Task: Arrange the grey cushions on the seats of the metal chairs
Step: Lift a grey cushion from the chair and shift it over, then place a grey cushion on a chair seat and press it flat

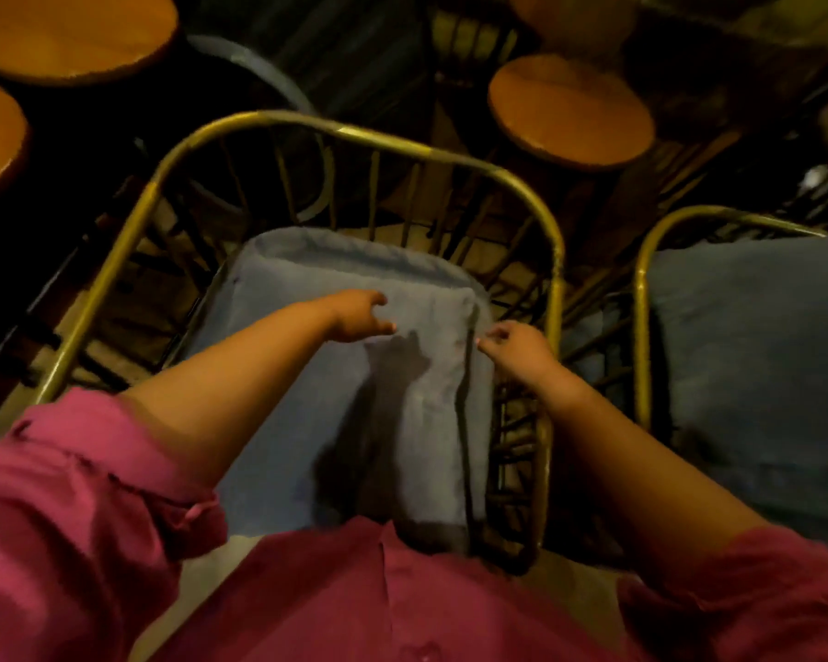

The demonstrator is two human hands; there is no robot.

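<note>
A grey cushion (307, 398) lies on the seat of a brass-coloured metal chair (354, 133) right below me. Under its far edge a second grey layer (335, 253) shows, curled up against the chair's back bars. My left hand (362, 313) hovers just over the cushion's far middle, fingers loosely curled and apart, holding nothing. My right hand (512, 345) is at the cushion's right edge, fingertips pinched close together; I cannot tell whether they grip the fabric. A second metal chair (641, 298) at the right carries another grey cushion (756, 355).
Round wooden stools stand around the chairs: two at the far left (68, 31), one behind the chairs (570, 112). A grey curved chair frame (259, 69) sits behind the near chair. The room is dim and the floor crowded with furniture legs.
</note>
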